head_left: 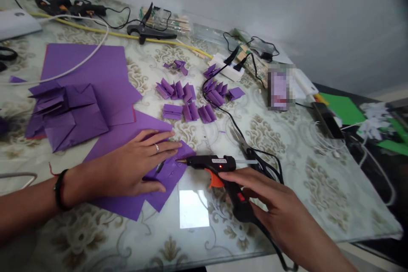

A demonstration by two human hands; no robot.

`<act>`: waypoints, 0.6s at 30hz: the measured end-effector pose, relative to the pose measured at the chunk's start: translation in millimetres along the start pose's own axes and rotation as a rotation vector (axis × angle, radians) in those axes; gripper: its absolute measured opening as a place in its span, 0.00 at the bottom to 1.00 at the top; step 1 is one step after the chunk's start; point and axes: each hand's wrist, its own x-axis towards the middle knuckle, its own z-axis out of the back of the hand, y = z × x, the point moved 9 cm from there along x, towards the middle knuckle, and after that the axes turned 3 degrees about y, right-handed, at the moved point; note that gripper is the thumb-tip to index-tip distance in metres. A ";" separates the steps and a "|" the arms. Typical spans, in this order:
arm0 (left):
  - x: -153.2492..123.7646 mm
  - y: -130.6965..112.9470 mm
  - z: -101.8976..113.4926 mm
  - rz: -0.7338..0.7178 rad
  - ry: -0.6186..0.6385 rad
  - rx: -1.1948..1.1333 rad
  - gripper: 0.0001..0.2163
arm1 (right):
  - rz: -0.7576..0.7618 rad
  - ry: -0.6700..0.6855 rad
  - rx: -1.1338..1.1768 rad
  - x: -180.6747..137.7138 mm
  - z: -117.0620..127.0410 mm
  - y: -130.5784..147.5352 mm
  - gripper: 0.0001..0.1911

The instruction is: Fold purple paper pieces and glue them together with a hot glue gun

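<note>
My left hand (137, 163) lies with fingers stretched flat over a purple paper sheet (124, 204), pressing on a smaller purple piece (170, 189). My right hand (280, 208) is closed around the handle of a black hot glue gun (210, 161) with an orange trigger and a small red light lit. The gun's nozzle points left, and its tip is at the smaller piece, just right of my left fingers. A clear glue stick (247, 162) sticks out of its back. A pair of scissors (245, 144) lies behind the gun, its handles partly hidden.
Several small folded purple paper pieces (190, 111) lie farther back. A folded purple paper form (76, 114) rests on purple sheets (108, 57) at left. A black cord runs from a white power strip (228, 67). A black clamp (148, 32) stands near the wall; a phone (328, 120) lies right.
</note>
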 end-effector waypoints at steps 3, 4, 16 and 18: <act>1.5 -0.9 -0.8 -0.002 0.015 -0.003 0.35 | 0.125 -0.112 -0.169 -5.4 3.7 12.0 0.26; 2.4 -0.9 -0.8 0.001 0.020 -0.004 0.36 | 0.170 -0.143 -0.216 -7.7 4.2 17.1 0.25; 7.1 0.5 0.7 -0.003 0.023 -0.030 0.31 | 0.181 -0.180 -0.344 -11.4 -19.9 39.0 0.09; 7.3 0.1 1.1 -0.011 0.019 -0.033 0.31 | 0.142 -0.206 -0.316 -8.9 -22.9 37.0 0.08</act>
